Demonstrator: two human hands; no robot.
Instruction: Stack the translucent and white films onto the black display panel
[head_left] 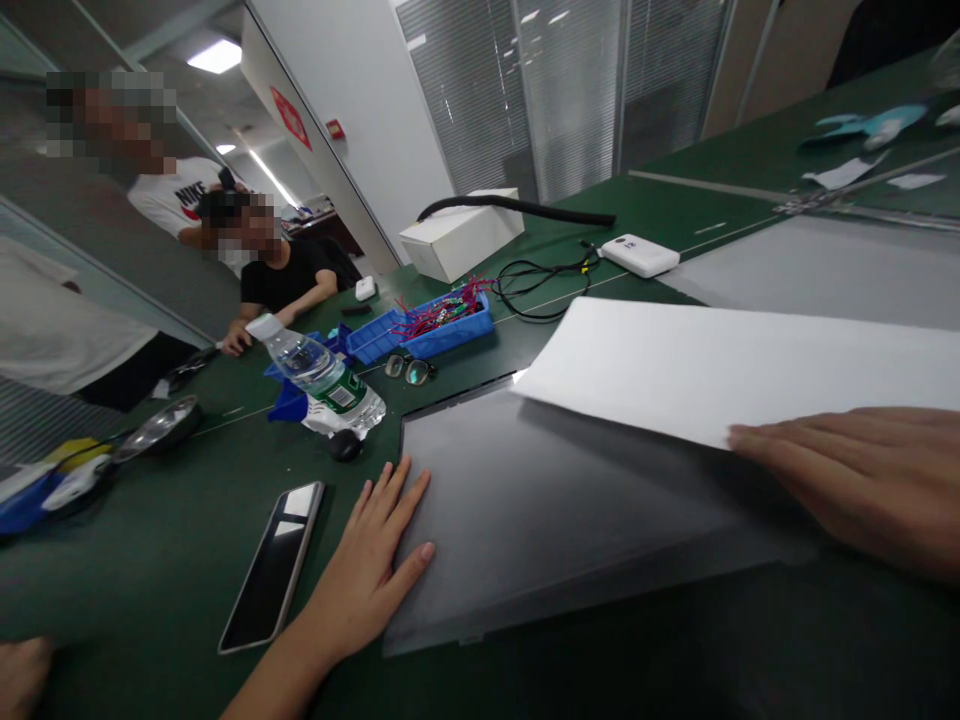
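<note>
My left hand [375, 565] lies flat with fingers spread on the left edge of a thin grey panel [480, 520] on the green table. At the right, my right hand [855, 470] has its fingers together on the near edge of a white sheet [720, 365], its thumb out of sight. The sheet is tilted up over the panel, its left corner raised and casting a shadow. Left of my left hand lies a phone [274, 565], screen up.
Beyond the panel are a water bottle [319, 375], glasses [409, 369], a blue bin of wired parts [454, 328], a black cable [517, 285], a white device [639, 255] and a white box [457, 240]. Another person's hand [22, 670] shows at bottom left; people are across the table.
</note>
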